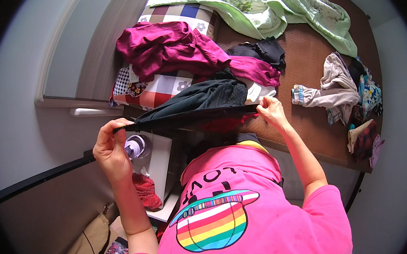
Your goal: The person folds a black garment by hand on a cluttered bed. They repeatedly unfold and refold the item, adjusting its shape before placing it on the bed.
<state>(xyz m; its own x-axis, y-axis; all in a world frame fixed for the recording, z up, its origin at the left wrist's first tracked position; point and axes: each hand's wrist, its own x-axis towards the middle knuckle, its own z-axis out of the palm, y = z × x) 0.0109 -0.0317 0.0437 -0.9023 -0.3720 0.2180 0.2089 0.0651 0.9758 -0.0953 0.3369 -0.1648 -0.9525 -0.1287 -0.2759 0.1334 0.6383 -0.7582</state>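
Observation:
A black garment (pixel 193 97) is stretched between my two hands, its dark edge pulled nearly straight. My left hand (pixel 112 146) pinches one end of that edge between thumb and fingers. At the other end, my right hand (pixel 272 112) grips the cloth with its fingertips. The rest of the garment slopes away from me onto the bed. Just past it lies a crumpled magenta satin garment (pixel 167 50), partly over a checked pillow (pixel 166 90). White cloth (pixel 256 90) shows beside my right hand, and some red cloth (pixel 221 124) lies below the stretched edge.
Behind the magenta garment is a black clothing item (pixel 269 50). A light green quilt (pixel 273 8) covers the far side of the brown mattress (pixel 305 45). Beige trousers (pixel 337 82) and folded clothes (pixel 366 140) lie right. A nightstand (pixel 161 159) at left holds a lavender-lidded bottle (pixel 135 146) and red cloth (pixel 145 190).

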